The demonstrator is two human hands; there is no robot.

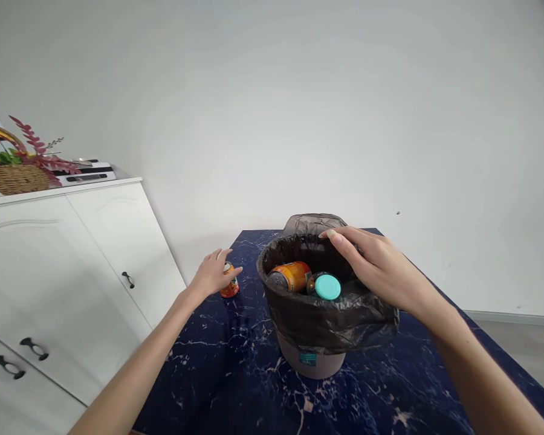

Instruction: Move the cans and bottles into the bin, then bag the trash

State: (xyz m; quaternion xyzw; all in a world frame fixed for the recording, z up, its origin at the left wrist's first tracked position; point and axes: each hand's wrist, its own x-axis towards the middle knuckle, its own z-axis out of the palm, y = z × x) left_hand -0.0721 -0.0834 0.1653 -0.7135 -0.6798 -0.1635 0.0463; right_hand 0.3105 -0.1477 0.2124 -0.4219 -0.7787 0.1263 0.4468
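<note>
Orange can [229,290], one, stood upright on the blue table [199,374], outside the lined bin [329,366]; our left hand [212,275] spread around it, contact unclear. Our right hand [376,260] lay over the bin's mouth, grip unclear. Inside we counted a second can [295,277] and a teal-lidded container [327,287]; one item, we judged, was left
</note>
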